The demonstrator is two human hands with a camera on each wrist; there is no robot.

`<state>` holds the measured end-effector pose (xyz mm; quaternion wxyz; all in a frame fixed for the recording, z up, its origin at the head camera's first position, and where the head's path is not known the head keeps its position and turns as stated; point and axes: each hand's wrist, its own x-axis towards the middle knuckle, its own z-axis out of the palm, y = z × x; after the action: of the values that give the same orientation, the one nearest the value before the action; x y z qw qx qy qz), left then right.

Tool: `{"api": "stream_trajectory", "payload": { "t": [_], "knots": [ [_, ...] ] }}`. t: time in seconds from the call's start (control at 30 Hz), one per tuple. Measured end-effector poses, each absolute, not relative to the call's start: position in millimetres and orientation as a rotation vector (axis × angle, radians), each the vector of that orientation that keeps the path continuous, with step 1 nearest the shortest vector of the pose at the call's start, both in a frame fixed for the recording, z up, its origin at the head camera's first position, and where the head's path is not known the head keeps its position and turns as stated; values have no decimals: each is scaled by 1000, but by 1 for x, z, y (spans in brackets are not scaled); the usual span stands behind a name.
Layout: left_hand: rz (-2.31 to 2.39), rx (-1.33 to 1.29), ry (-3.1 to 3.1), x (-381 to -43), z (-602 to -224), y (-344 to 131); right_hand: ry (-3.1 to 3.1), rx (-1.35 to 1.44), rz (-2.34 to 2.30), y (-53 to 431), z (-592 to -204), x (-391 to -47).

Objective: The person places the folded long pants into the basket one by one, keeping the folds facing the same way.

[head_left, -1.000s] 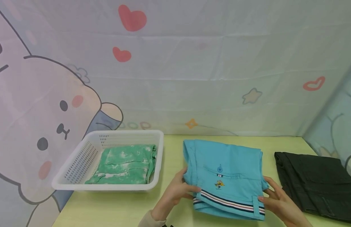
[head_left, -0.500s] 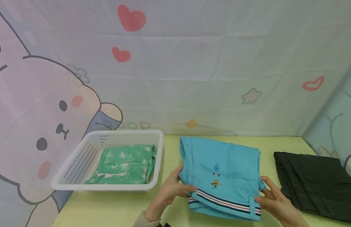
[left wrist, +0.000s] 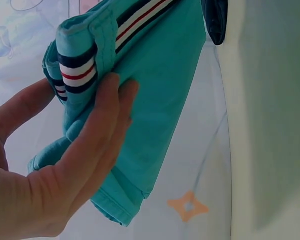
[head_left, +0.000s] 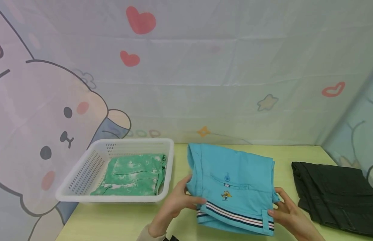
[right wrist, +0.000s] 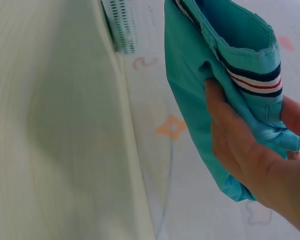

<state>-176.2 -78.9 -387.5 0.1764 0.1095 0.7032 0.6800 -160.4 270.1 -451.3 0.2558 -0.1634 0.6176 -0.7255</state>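
Folded blue trousers (head_left: 234, 187), with a striped waistband and a small cartoon patch, are held up between both hands over the table. My left hand (head_left: 180, 199) grips their left edge at the waistband, thumb on the front and fingers behind. On the opposite edge, my right hand (head_left: 290, 212) pinches the cloth near a belt loop. The left wrist view has the left fingers (left wrist: 97, 135) lying along the back of the trousers. In the right wrist view the waist opening shows above the right hand (right wrist: 260, 155), and a gap separates the cloth from the table.
To the left stands a white perforated basket (head_left: 114, 198) with folded green-and-white clothing (head_left: 135, 175) in it. Folded black trousers (head_left: 340, 194) lie at the right of the pale yellow table (head_left: 114, 222). A printed curtain (head_left: 222, 67) hangs behind.
Both hands have shifted the blue trousers leftward, toward the basket, and the far edge has risen slightly in view. Basket and black trousers stay where they were.
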Motion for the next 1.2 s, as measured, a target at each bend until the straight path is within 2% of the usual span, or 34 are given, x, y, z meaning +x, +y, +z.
{"api": "stream_trajectory", "payload": {
  "t": [0.53,1.0,1.2],
  "knots": [
    [1919,276,1983,-178,-377,-99,1787,-460,-1958,245,-443,-166],
    [1954,275,1990,-180,-375,-115,1730,-580,-2044,228,-439,-178],
    [1939,201,2041,-179,-374,-120,1753,-591,-2021,220,-438,-183]
  ]
}}
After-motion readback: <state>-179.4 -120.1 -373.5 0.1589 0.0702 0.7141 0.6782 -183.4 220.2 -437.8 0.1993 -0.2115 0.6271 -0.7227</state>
